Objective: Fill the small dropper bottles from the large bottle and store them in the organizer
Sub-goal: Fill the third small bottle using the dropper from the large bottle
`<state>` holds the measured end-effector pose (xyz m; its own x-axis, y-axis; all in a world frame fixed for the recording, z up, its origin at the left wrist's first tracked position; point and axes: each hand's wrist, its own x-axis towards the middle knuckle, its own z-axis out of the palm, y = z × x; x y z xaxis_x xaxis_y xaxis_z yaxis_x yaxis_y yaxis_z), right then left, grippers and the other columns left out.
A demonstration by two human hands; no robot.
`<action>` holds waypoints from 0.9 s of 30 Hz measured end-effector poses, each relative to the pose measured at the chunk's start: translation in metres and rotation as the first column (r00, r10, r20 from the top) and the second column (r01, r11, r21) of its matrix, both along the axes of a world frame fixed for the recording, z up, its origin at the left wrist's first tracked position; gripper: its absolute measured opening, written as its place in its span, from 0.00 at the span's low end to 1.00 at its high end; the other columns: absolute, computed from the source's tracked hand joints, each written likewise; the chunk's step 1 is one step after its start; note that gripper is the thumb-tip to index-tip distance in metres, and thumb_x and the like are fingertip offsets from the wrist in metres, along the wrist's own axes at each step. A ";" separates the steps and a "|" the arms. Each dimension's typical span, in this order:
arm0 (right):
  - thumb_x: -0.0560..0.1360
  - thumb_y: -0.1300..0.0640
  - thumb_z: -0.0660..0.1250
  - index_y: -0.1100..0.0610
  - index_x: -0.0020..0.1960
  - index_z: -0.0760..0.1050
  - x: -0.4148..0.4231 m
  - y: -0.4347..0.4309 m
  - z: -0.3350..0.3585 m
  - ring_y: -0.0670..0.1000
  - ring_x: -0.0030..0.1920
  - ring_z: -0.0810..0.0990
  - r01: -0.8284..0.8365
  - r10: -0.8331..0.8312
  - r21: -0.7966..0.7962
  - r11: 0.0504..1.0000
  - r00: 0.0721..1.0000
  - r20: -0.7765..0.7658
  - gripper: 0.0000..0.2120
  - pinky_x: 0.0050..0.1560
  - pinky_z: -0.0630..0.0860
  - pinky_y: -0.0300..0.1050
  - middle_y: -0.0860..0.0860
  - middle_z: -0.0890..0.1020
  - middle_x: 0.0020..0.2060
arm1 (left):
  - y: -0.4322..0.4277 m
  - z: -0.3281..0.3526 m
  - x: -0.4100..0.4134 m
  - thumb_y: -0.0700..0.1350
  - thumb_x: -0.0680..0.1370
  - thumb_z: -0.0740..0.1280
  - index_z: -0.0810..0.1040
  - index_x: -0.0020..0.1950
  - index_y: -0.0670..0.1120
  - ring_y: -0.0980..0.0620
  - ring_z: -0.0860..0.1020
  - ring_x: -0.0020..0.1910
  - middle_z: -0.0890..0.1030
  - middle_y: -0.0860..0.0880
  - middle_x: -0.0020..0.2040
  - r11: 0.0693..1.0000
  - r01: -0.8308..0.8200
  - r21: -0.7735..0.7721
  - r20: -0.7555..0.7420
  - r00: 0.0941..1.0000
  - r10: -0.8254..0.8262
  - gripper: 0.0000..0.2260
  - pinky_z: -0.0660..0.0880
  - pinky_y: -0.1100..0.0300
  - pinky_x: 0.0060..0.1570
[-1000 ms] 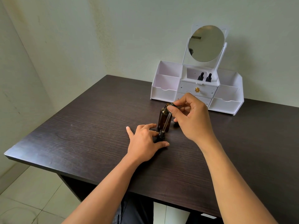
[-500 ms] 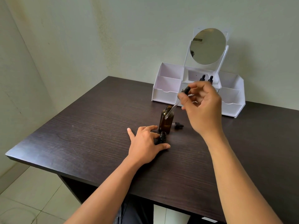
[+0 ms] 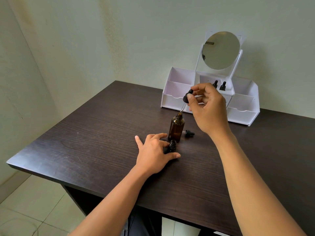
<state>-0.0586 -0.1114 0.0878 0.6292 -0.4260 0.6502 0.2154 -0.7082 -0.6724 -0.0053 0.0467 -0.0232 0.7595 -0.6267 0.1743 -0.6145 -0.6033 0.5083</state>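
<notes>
On the dark table (image 3: 85, 142), the white mirrored organizer (image 3: 172, 101) stands behind the large amber bottle (image 3: 176, 128), which is open and upright. My right hand (image 3: 209, 108) hovers just above that bottle, pinching the black bulb of a long dropper (image 3: 186, 97) whose tilted glass tip is at the bottle's mouth. My left hand (image 3: 153, 154) rests just in front of it, thumb and forefinger curled round the small open bottle (image 3: 172, 145). Two capped dropper bottles (image 3: 215, 84) sit in the organizer's top middle compartment behind the large bottle, and a small dropper cap (image 3: 189, 133) lies on its side just right of it.
</notes>
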 end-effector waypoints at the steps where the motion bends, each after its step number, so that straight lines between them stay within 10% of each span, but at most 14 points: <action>1: 0.78 0.58 0.69 0.49 0.54 0.75 0.001 -0.001 -0.001 0.48 0.43 0.84 0.002 -0.003 -0.014 1.000 1.000 -0.031 0.07 0.45 0.82 0.50 0.43 0.80 0.46 | 0.000 0.000 0.000 0.68 0.71 0.68 0.81 0.61 0.55 0.55 0.57 0.75 0.67 0.59 0.74 1.000 -0.001 0.001 0.000 1.000 0.001 0.24 0.38 0.29 0.70; 10: 0.76 0.60 0.71 0.52 0.48 0.78 0.008 -0.006 -0.002 0.46 0.52 0.77 0.037 -0.052 -0.149 0.988 0.994 -0.098 0.04 0.53 0.79 0.51 0.47 0.75 0.54 | 0.000 -0.001 0.001 0.68 0.71 0.67 0.81 0.60 0.55 0.55 0.57 0.75 0.67 0.59 0.74 1.000 0.005 0.003 -0.003 1.000 -0.005 0.24 0.37 0.30 0.70; 17: 0.76 0.59 0.71 0.50 0.47 0.76 0.012 -0.007 -0.003 0.45 0.48 0.77 0.054 -0.075 -0.142 0.988 0.986 -0.151 0.05 0.48 0.68 0.29 0.47 0.75 0.51 | 0.000 -0.001 0.001 0.68 0.71 0.67 0.81 0.60 0.56 0.55 0.57 0.74 0.67 0.59 0.74 1.000 0.006 0.014 0.001 1.000 -0.006 0.24 0.38 0.29 0.70; 27: 0.75 0.58 0.72 0.55 0.47 0.79 0.016 -0.007 -0.010 0.44 0.46 0.79 0.043 -0.064 -0.103 0.994 0.975 -0.215 0.02 0.47 0.73 0.35 0.48 0.78 0.49 | -0.001 -0.002 0.003 0.68 0.71 0.67 0.81 0.60 0.56 0.55 0.57 0.75 0.66 0.59 0.74 1.000 0.003 0.025 0.002 1.000 -0.003 0.24 0.37 0.29 0.70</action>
<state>-0.0430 -0.1187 0.0782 0.7380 -0.4044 0.5402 0.0319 -0.7787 -0.6266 -0.0025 0.0452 -0.0250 0.7571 -0.6334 0.1599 -0.6173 -0.6137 0.4922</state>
